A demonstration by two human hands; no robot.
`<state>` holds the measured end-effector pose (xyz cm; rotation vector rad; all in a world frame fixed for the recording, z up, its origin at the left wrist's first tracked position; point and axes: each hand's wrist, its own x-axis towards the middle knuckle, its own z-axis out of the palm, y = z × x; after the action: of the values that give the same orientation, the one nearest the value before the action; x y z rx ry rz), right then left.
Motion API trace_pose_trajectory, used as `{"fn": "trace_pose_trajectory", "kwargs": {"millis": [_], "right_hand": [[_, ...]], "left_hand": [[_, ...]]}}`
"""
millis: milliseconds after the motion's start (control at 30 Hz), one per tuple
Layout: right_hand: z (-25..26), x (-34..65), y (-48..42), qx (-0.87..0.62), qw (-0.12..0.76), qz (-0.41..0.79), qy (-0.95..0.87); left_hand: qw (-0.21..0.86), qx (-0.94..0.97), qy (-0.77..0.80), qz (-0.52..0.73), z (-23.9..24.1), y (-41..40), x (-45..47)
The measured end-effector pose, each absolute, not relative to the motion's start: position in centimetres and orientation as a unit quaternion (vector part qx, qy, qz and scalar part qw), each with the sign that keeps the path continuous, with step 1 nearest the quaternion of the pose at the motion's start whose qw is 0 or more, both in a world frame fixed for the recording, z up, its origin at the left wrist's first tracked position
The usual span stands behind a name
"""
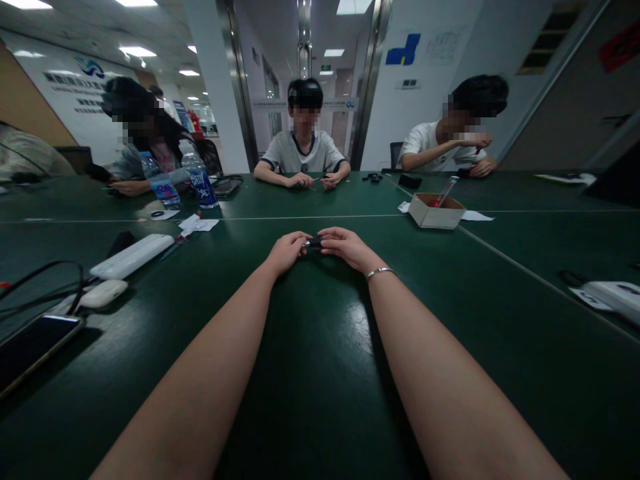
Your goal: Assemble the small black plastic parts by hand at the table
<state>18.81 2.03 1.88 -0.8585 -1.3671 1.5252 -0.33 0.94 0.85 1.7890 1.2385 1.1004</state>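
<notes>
Both my arms reach forward over a dark green table. Between my hands is a small black object with a shiny metal end; its exact kind is too small to make out. My left hand pinches the metal end from the left. From the right, my right hand, with a silver bracelet at the wrist, has its fingers closed on the black part. The fingers cover much of the object.
On the left lie a phone, cables, a white earbud case and a long white device. Water bottles stand farther back. A small open box is at the right. Several people sit around the table.
</notes>
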Motion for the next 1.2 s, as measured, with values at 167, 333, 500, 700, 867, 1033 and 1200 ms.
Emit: {"fn": "trace_pose_trajectory", "kwargs": {"millis": [167,333,500,700,867,1033,1200], "right_hand": [[2.0,18.9,1.9,-0.345,0.445,0.616,-0.551],[1.6,18.8,2.3,-0.351,0.423,0.594,-0.587],[1.5,17.7,2.7,-0.381,0.353,0.487,-0.702],[1.8,16.1,1.1,-0.332,0.368,0.587,-0.64],[1.9,15.8,-0.2,-0.329,0.382,0.607,-0.614],[1.7,15.7,-0.4,-0.374,0.424,0.59,-0.577],[1.8,16.0,-0.6,-0.407,0.405,0.574,-0.585]], "left_hand": [[0.357,0.683,0.471,0.429,1.0,0.8,-0.3],[0.348,0.669,0.464,0.464,0.8,0.7,-0.2],[0.298,0.67,0.485,0.477,0.7,0.6,-0.2],[0.309,0.68,0.476,0.465,0.4,0.0,0.0],[0.372,0.662,0.501,0.416,0.8,-0.4,0.0],[0.328,0.725,0.54,0.275,6.3,-7.9,0.6],[0.121,0.838,0.459,0.269,8.7,-23.2,-1.0]]}}
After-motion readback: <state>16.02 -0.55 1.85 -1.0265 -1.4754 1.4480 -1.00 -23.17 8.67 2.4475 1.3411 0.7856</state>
